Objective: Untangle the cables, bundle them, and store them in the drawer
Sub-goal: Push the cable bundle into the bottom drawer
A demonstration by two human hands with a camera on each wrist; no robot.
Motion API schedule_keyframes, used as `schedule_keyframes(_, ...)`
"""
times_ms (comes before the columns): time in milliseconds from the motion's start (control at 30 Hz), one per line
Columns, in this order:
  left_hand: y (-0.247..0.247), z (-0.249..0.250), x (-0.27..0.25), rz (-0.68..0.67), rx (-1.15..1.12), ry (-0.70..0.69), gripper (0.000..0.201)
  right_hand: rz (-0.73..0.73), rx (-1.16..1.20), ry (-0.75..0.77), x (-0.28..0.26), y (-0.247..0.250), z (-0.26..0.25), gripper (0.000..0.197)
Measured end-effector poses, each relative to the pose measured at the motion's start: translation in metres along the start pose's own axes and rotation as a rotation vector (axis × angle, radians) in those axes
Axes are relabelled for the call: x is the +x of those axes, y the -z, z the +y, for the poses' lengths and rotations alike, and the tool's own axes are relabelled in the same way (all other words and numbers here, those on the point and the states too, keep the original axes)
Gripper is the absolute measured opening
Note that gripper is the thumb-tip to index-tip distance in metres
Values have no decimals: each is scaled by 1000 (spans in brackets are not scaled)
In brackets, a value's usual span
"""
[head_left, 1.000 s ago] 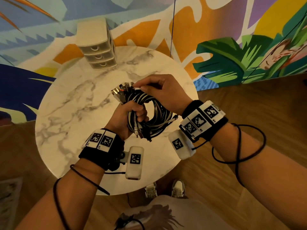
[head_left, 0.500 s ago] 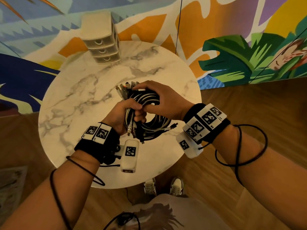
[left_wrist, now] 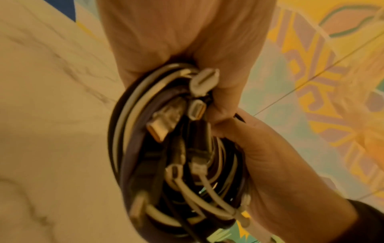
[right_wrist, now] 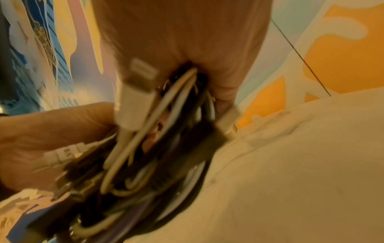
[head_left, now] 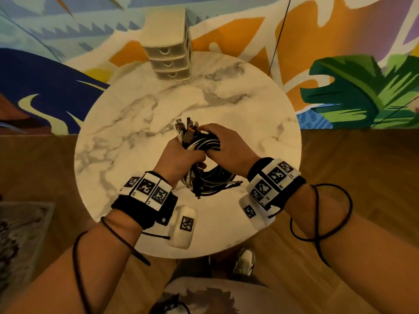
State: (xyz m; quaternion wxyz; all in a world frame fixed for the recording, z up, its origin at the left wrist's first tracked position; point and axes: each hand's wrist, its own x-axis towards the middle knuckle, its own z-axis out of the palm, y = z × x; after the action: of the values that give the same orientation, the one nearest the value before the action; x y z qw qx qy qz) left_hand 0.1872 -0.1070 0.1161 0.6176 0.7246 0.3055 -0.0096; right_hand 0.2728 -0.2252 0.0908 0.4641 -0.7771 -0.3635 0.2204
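Observation:
A coiled bundle of black and white cables (head_left: 209, 175) hangs between both hands above the round marble table (head_left: 127, 137). My left hand (head_left: 179, 159) grips the left side of the coil, fingers curled round the strands. My right hand (head_left: 226, 146) grips the top of the coil from the right, just behind the cluster of plugs (head_left: 187, 130) that sticks up. In the left wrist view the coil (left_wrist: 145, 148) and several plugs fill the middle. The right wrist view is blurred, showing the cables (right_wrist: 149, 148) and a white plug (right_wrist: 135, 92). The small beige three-drawer unit (head_left: 169, 57) stands at the table's far edge, drawers closed.
The marble top between the hands and the drawer unit is bare. A painted mural wall (head_left: 340, 53) rises right behind the table. Wooden floor (head_left: 362, 166) surrounds it, with my shoes (head_left: 244, 261) under the near edge. A thin black cord (head_left: 278, 35) hangs down the wall.
My right hand has come down from pinching a plug end to gripping the top of the coil. Both hands and the bundle sit lower and closer together.

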Motion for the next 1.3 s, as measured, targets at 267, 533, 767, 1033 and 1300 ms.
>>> schedule_keyframes(267,79,-20,75,44,-180,80,17,-58,-8,-38,104,-43,-15,52)
schedule_keyframes(533,169,-37,159,80,-445,185,16,-190,215,-150,230,-79,-7,55)
schedule_keyframes(767,216,-59,212,93,-672,221,19,-31,-369,-403,325,-84,52,52)
schedule_keyframes(1033,244,-63,250,79,-710,188,19,-177,-719,-509,375,-86,98,79)
schedule_keyframes(1300,247,-54,273,83,-632,180,14,-119,-641,-430,322,-109,72,57)
